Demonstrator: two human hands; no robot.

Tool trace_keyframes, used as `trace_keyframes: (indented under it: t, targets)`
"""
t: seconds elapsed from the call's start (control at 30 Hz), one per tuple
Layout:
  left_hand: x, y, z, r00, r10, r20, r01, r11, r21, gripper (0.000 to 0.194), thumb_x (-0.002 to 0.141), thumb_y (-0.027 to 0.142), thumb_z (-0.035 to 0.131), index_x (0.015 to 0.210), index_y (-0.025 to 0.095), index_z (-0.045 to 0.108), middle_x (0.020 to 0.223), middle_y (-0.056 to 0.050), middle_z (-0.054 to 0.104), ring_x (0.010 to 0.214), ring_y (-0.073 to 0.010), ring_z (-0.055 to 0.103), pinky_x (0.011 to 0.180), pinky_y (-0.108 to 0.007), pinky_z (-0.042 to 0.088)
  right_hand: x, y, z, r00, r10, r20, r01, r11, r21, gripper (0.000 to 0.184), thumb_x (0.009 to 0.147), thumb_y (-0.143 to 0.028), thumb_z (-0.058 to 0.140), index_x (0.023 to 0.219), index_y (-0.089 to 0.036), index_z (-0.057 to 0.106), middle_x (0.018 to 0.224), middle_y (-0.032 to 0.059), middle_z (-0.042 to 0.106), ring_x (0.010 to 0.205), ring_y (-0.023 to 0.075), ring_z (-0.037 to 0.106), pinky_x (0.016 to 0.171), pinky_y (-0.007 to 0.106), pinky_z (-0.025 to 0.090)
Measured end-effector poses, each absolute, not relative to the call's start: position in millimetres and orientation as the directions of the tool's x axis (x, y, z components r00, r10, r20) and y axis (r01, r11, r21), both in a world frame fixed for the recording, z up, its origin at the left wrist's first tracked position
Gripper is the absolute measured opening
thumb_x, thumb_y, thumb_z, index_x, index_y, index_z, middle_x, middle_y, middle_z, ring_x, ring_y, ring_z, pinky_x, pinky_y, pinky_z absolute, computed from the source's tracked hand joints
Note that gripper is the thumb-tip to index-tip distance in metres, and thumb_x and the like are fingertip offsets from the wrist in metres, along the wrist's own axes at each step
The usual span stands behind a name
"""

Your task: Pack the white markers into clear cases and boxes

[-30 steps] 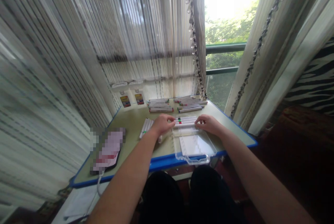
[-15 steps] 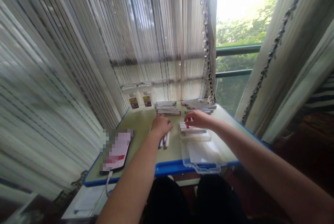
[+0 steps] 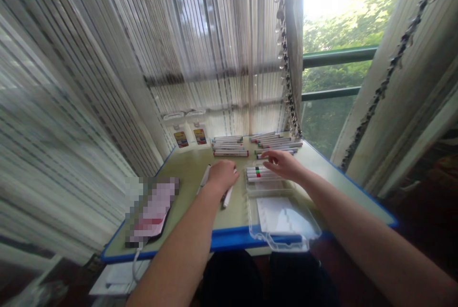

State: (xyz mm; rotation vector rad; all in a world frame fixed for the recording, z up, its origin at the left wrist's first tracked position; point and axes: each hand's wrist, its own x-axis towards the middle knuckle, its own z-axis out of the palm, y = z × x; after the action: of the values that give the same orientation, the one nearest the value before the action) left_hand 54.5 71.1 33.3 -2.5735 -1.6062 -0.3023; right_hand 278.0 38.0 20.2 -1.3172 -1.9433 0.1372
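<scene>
My left hand (image 3: 223,174) is closed low over a few white markers (image 3: 227,197) on the tabletop; their ends stick out below and left of it. The palm hides most of them. My right hand (image 3: 284,164) hovers at the far right edge of a clear plastic case (image 3: 266,185), its thumb and fingers apart and curved. In the case, several white markers (image 3: 255,174) lie side by side, with black, green and red bands showing. Just behind its fingertips lies a dark-ended marker (image 3: 260,157).
Two piles of markers (image 3: 228,145) (image 3: 274,141) lie at the back of the table. Two clear cases with labels (image 3: 189,137) stand at the back left. A phone (image 3: 153,211) with a cable lies on the left. The case's open lid (image 3: 282,221) overhangs the blue front edge.
My right hand has moved back and right, away from the markers in the case, uncovering their black and green bands. My left hand stays over the loose markers. The view has shifted slightly.
</scene>
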Motion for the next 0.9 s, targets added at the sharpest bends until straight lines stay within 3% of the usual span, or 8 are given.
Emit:
trace_keyframes:
  t: [0.23,0.37,0.47,0.57,0.73,0.9]
  targets:
    - [53.3,72.2,34.3,0.355,0.892,0.279,0.886,-0.416,0.204,0.022,0.071,0.03,0.058,0.085,0.02,0.072,0.084,-0.009,0.071,0.081,-0.0233,0.065,0.073,-0.031,0.048,279.0,38.5,18.8,-0.138,0.846,0.515,0.74,0.434,-0.515,0.02,0.074,-0.027,0.054,0.083,-0.016,0.068,0.058,-0.0009,0.056,0.052,0.0103,0.045,0.055,0.022,0.036]
    - [51.5,76.4,36.9,0.206,0.895,0.397,0.808,-0.384,0.446,0.019,0.071,0.027,0.058,0.081,0.017,0.071,0.081,-0.008,0.072,0.078,-0.0211,0.066,0.073,-0.03,0.048,277.9,38.2,17.9,-0.151,0.859,0.488,0.723,0.433,-0.539,0.021,0.073,-0.026,0.053,0.079,-0.014,0.069,0.057,-0.0004,0.056,0.052,0.0105,0.046,0.054,0.023,0.035]
    - [51.5,81.8,38.1,0.062,0.926,0.373,0.592,-0.335,0.733,0.017,0.071,0.024,0.059,0.081,0.014,0.069,0.078,-0.008,0.071,0.072,-0.0186,0.066,0.067,-0.029,0.05,276.8,36.9,18.4,-0.155,0.868,0.472,0.677,0.441,-0.589,0.024,0.075,-0.029,0.053,0.08,-0.013,0.069,0.06,0.0017,0.059,0.055,0.0119,0.049,0.056,0.024,0.037]
    - [53.2,84.5,39.7,-0.047,0.97,0.239,0.201,-0.225,0.953,0.017,0.073,0.022,0.057,0.085,0.012,0.064,0.074,-0.006,0.069,0.062,-0.0158,0.065,0.052,-0.025,0.05,275.0,35.8,18.5,-0.181,0.886,0.427,0.584,0.446,-0.678,0.029,0.078,-0.036,0.053,0.084,-0.013,0.07,0.071,0.0049,0.065,0.063,0.0143,0.054,0.059,0.025,0.041]
    - [57.7,80.1,43.5,-0.053,0.988,0.144,-0.249,-0.152,0.956,0.012,0.071,0.016,0.06,0.083,0.013,0.059,0.067,0.0,0.065,0.062,-0.0121,0.065,0.057,-0.024,0.054,269.4,31.3,21.0,-0.251,0.918,0.308,0.462,0.393,-0.795,0.037,0.078,-0.046,0.058,0.092,-0.014,0.069,0.082,0.0066,0.068,0.071,0.0159,0.058,0.063,0.027,0.043]
    - [61.7,76.9,42.8,0.001,0.987,0.161,-0.407,-0.147,0.902,0.015,0.067,0.011,0.063,0.08,0.013,0.056,0.071,0.001,0.064,0.067,-0.0102,0.065,0.076,-0.03,0.056,266.1,24.1,31.3,-0.215,0.941,0.26,0.32,0.32,-0.892,0.04,0.075,-0.049,0.059,0.09,-0.014,0.07,0.074,0.0049,0.067,0.064,0.0126,0.054,0.058,0.025,0.042]
